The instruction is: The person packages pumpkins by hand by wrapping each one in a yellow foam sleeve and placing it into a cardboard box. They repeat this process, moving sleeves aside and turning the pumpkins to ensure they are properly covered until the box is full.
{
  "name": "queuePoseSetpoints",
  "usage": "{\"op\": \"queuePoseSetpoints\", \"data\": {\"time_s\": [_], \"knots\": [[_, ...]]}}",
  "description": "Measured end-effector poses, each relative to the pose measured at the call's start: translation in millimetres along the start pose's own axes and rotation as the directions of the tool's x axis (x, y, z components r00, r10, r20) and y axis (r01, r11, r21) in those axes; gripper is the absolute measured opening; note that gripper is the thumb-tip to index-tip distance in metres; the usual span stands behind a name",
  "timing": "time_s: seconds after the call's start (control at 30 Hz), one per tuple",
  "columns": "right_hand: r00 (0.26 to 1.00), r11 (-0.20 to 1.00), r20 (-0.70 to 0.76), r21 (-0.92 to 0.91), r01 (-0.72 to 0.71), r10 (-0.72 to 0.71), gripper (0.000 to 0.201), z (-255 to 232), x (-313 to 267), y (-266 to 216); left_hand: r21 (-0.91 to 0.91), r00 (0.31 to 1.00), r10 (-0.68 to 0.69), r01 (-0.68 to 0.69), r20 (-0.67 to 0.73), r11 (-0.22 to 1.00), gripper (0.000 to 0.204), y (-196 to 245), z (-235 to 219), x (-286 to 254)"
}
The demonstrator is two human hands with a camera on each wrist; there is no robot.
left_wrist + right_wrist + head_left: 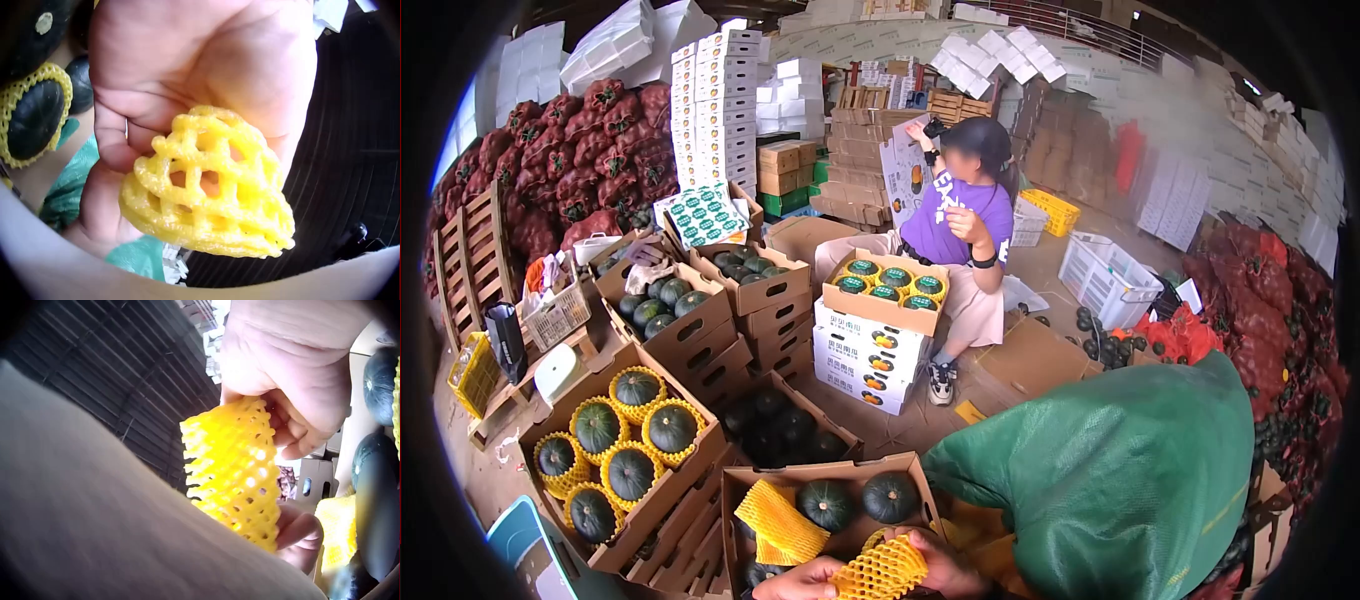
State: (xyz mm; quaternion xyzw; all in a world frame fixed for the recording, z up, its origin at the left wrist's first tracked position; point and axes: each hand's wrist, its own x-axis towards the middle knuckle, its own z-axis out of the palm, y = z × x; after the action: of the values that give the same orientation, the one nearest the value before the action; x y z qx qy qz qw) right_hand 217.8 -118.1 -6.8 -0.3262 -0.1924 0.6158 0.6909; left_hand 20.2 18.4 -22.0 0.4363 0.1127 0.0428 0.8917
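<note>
Both hands hold one yellow foam net sleeve [882,569] over the front cardboard box [905,467]. My left hand [802,581] grips its left end; in the left wrist view the bunched mesh covers part of the left hand's fingers. At the other end, my right hand [945,566] pinches the sleeve's edge, its fingers curled in the right wrist view. Dark green squashes [827,505] lie in the box beneath. Flattened yellow sleeves [785,520] rest on top of them, just left of the hands.
To the left, a box [690,477] holds several netted squashes [630,474]. A green cloth [1100,480] bulges at the right. Ahead, a seated person [965,210] is behind a packed box [890,315] on stacked white cartons [865,365]. Red net sacks [570,150] pile up at the back left.
</note>
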Motion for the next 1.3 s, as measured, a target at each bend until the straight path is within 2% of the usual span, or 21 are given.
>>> {"op": "queuePoseSetpoints", "data": {"time_s": [0.07,0.1,0.2,0.27,0.3,0.33,0.37,0.4,0.43,0.47,0.53,0.57,0.7,0.9,1.3], "knots": [[0.980,0.956,0.107,-0.260,-0.138,0.170,0.044,1.3,2.6,5.6,-0.166,0.993,0.073,-0.057,0.095,0.984,0.045,28.1,21.6,-0.4],[0.966,0.913,0.149,-0.383,-0.140,0.210,0.045,2.5,4.2,9.8,-0.236,0.985,0.120,-0.089,0.122,0.968,0.050,41.1,32.9,0.4],[0.978,0.800,0.173,-0.599,0.011,0.116,0.051,17.2,17.9,-0.9,-0.389,0.952,0.249,-0.164,0.178,0.906,0.066,71.9,58.6,-1.0],[0.974,0.708,0.218,-0.697,0.116,0.055,0.055,28.0,26.9,-26.0,-0.430,0.935,0.307,-0.208,0.175,0.878,0.077,84.2,64.7,-5.0],[0.963,0.697,0.266,-0.698,0.166,0.037,0.057,34.1,27.1,-49.5,-0.445,0.927,0.329,-0.222,0.179,0.868,0.083,88.6,67.0,-7.5],[0.939,0.754,0.342,-0.626,0.197,0.038,0.059,40.6,23.0,-75.1,-0.445,0.933,0.333,-0.243,0.135,0.862,0.082,94.7,66.4,-10.9],[0.899,0.822,0.435,-0.531,0.207,0.054,0.075,45.2,10.4,-96.5,-0.422,0.945,0.315,-0.253,0.085,0.871,0.082,92.4,62.0,-16.1],[0.832,0.889,0.541,-0.431,0.151,0.121,0.098,39.8,-3.0,-107.9,-0.394,0.954,0.300,-0.267,0.022,0.879,0.081,92.5,59.2,-19.9],[0.717,0.953,0.692,-0.265,0.145,0.084,0.088,46.2,-24.8,-114.9,-0.374,0.958,0.287,-0.276,-0.027,0.885,0.080,94.8,56.8,-21.1],[0.674,0.916,0.738,-0.260,0.305,-0.014,0.076,58.6,-41.4,-116.9,-0.353,0.959,0.275,-0.282,-0.069,0.892,0.080,94.3,53.9,-24.7],[0.537,0.773,0.824,-0.216,0.596,-0.184,0.056,76.3,-61.1,-118.7,-0.327,0.955,0.258,-0.292,-0.144,0.899,0.078,92.0,49.7,-31.5],[0.499,0.728,0.838,-0.199,0.656,-0.221,0.057,80.5,-65.2,-119.2,-0.313,0.952,0.251,-0.296,-0.175,0.903,0.077,91.5,49.1,-35.1],[0.563,0.789,0.793,-0.185,0.586,-0.232,0.058,74.0,-57.7,-111.1,-0.275,0.937,0.237,-0.306,-0.257,0.911,0.075,88.6,47.1,-45.2],[0.630,0.844,0.739,-0.163,0.511,-0.239,0.060,62.3,-51.2,-104.1,-0.243,0.922,0.238,-0.318,-0.306,0.917,0.070,84.8,48.3,-53.6],[0.681,0.881,0.687,-0.127,0.456,-0.254,0.065,49.1,-47.5,-99.7,-0.200,0.903,0.249,-0.332,-0.350,0.922,0.062,86.8,50.7,-60.5]]}}
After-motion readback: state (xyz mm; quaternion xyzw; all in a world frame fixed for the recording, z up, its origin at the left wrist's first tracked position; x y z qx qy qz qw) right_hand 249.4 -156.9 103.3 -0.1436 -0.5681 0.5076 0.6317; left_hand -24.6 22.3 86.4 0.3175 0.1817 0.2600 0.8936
